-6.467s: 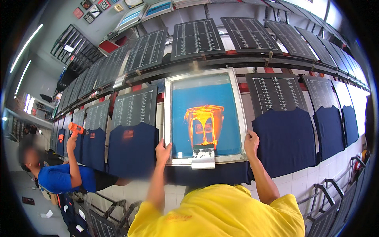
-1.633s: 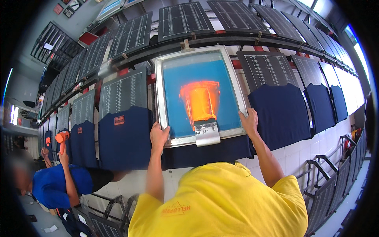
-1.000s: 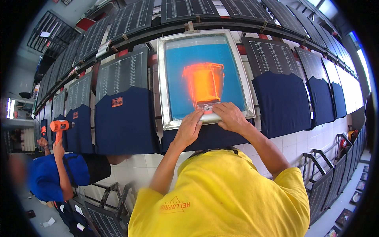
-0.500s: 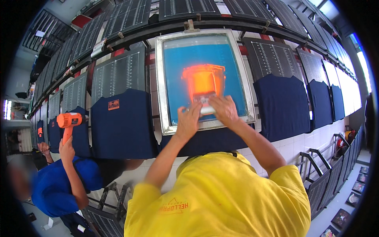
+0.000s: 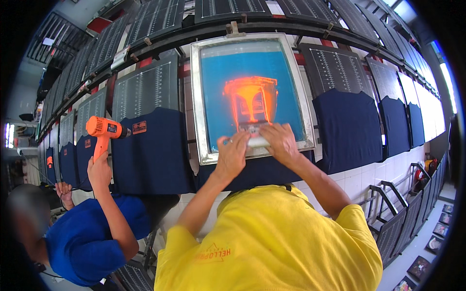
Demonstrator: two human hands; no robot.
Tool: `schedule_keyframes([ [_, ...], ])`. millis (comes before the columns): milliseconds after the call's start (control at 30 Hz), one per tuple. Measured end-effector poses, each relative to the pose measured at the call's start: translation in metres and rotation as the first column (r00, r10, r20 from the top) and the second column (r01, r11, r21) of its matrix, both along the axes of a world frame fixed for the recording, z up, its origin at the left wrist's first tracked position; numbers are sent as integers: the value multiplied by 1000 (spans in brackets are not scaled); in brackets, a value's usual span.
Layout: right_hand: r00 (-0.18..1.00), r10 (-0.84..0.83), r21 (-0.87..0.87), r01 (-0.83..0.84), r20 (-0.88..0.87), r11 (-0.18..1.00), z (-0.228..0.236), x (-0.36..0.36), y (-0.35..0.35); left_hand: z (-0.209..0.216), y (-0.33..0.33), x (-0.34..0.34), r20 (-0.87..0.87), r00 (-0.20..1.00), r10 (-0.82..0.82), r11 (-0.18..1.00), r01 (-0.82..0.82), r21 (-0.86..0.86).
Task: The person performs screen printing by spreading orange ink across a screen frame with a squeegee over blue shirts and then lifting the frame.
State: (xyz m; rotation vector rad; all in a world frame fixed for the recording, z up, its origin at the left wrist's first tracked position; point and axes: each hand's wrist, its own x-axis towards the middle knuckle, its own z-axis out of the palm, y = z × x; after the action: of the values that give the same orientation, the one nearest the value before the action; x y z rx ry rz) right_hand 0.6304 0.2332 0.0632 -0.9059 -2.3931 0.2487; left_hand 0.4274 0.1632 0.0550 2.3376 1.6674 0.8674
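A screen-printing frame (image 5: 198, 104) with a blue mesh (image 5: 218, 68) lies over a navy shirt (image 5: 233, 180). My left hand (image 5: 232, 154) and my right hand (image 5: 280, 142) are closed on a squeegee (image 5: 258, 141) with a pale handle, near the frame's close end. Glowing orange ink (image 5: 251, 91) lies on the mesh beyond the squeegee, thick at the far end and narrowing toward the blade. Within the orange outline, a small printed design shows through the mesh. The blade's edge is hidden beneath the ink and handle.
To my left, a co-worker in blue holds an orange heat gun (image 5: 103, 128) by a printed navy shirt (image 5: 149, 160). Another navy shirt (image 5: 345, 131) covers a board at right. Black boards (image 5: 145, 87) line the metal rail (image 5: 272, 27). Stacked racks (image 5: 400, 223) stand at lower right.
My hands have drawn the squeegee slightly toward me, and the ink behind it has thinned into a narrow streak. The co-worker's heat gun has moved right toward the nearer printed shirt.
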Motion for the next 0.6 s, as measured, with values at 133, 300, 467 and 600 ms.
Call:
schedule_keyframes([
  [133, 999, -8, -38, 10, 46, 999, -12, 5, -19, -17, -22, 9, -7, 1000, 16, 1000, -16, -14],
  [300, 996, -59, 79, 53, 70, 995, -31, -10, 32, -24, 31, -4, -44, 998, 38, 998, -35, 56],
  [467, 996, -77, 40, 76, 34, 996, -28, -23, 100, -8, 100, -21, -7, 1000, -4, 1000, 5, 16],
  [600, 991, -47, -39, 52, 121, 998, 11, -27, 122, 10, 120, -29, 8, 1000, 29, 996, -28, -79],
])
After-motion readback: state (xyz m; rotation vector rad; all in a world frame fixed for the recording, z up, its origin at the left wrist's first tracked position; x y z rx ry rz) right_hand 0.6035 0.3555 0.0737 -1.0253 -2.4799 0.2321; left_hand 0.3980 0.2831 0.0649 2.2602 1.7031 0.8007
